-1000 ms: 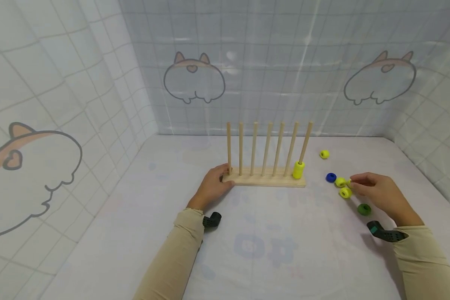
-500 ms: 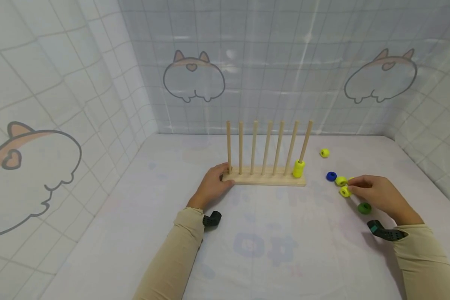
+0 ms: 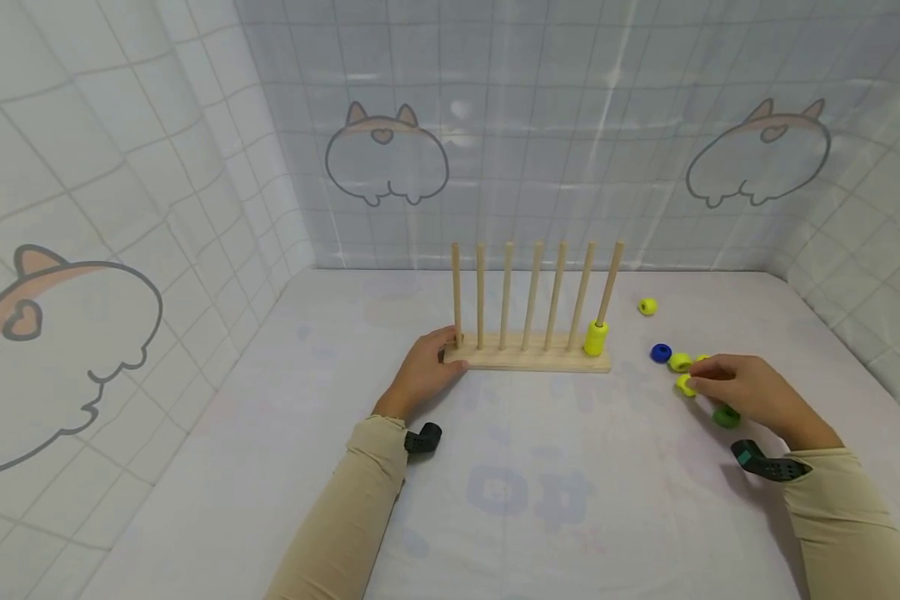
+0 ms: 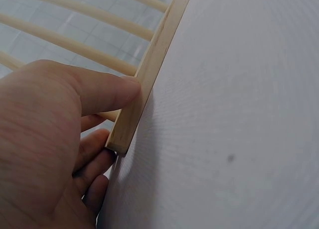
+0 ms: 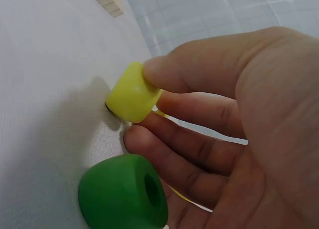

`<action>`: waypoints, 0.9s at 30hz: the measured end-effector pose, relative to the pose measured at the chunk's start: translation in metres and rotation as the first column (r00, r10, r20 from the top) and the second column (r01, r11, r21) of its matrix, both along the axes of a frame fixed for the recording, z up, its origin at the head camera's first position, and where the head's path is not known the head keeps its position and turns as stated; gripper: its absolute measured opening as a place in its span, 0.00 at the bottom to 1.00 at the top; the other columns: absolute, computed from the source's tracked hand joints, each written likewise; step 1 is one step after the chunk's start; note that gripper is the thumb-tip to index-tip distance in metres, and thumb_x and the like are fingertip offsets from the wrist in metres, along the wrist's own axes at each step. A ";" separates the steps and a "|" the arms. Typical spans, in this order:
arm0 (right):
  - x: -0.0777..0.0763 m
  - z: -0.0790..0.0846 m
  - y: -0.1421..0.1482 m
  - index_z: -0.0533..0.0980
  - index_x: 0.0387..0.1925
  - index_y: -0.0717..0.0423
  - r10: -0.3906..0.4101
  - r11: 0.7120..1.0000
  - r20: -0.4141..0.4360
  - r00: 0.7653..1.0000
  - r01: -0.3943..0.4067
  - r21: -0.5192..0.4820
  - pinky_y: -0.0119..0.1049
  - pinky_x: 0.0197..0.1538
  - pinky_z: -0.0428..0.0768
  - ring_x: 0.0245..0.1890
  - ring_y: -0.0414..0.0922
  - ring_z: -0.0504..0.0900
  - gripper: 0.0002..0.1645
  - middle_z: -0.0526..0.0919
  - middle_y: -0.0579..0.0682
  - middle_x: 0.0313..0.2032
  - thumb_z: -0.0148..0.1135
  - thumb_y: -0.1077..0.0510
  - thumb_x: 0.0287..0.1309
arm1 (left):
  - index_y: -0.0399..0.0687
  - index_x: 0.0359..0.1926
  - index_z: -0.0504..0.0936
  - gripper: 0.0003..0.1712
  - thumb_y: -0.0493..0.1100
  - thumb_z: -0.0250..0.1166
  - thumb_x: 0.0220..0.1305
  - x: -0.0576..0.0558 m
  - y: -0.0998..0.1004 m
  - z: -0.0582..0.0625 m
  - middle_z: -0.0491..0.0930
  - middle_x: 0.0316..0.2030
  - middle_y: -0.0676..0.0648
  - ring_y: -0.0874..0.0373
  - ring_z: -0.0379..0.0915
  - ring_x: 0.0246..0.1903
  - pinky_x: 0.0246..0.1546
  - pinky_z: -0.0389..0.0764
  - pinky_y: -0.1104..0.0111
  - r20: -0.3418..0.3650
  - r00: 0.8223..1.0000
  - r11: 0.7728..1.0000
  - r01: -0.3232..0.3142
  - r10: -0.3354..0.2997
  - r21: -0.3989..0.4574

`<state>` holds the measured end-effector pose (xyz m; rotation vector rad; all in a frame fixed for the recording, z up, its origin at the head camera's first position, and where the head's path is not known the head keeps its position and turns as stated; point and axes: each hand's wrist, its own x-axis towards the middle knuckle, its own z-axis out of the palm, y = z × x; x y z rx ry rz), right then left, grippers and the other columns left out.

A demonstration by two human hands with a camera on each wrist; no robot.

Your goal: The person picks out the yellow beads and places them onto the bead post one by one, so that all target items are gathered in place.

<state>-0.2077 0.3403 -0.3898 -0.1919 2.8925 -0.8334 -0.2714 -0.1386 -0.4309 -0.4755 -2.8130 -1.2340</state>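
My left hand [image 3: 422, 372] grips the left end of a wooden peg stand [image 3: 532, 358], thumb on the base's front edge [image 4: 144, 77] and fingers behind it. Yellow beads [image 3: 596, 339] are stacked at the foot of the rightmost peg. Over on the right, my right hand [image 3: 756, 393] pinches a yellow bead [image 5: 130, 95] between thumb and fingers, low at the tabletop. A green bead [image 5: 117, 191] lies just beneath those fingers, its hole showing. Beside the hand are another yellow bead [image 3: 679, 362] and a blue bead [image 3: 661, 353]; one more yellow bead is partly hidden behind the fingers.
A lone yellow bead [image 3: 647, 307] lies farther back, right of the stand. The stand's other pegs [image 3: 507, 296] rise bare. A white cloth [image 3: 330, 500] covers the table, and a tiled-pattern curtain [image 3: 540, 142] closes off the back and sides.
My right hand has shifted slightly left and toward me, from a rear yellow bead to the front one, which it now pinches. The left hand and the stand have stayed put.
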 end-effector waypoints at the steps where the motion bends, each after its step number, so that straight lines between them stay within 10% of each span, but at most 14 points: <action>1: 0.000 0.000 0.000 0.78 0.57 0.64 0.005 1.000 0.001 1.000 -0.005 0.004 0.41 0.42 0.76 0.51 0.58 0.77 0.34 0.82 0.64 0.52 0.61 0.39 0.67 | 0.41 0.70 0.71 0.35 0.44 0.68 0.65 0.000 0.000 0.000 0.66 0.71 0.44 0.47 0.55 0.72 0.72 0.58 0.57 0.000 1.000 1.000 0.000 0.000 0.000; 27: 0.003 0.002 -0.006 0.77 0.60 0.63 -0.011 0.996 0.013 1.000 0.012 -0.092 0.37 0.35 0.79 0.38 0.48 0.84 0.35 0.84 0.60 0.48 0.61 0.39 0.67 | 0.40 0.69 0.72 0.34 0.42 0.68 0.64 -0.001 -0.001 -0.002 0.67 0.71 0.43 0.47 0.56 0.72 0.72 0.58 0.57 -0.014 1.000 1.000 0.005 -0.005 0.009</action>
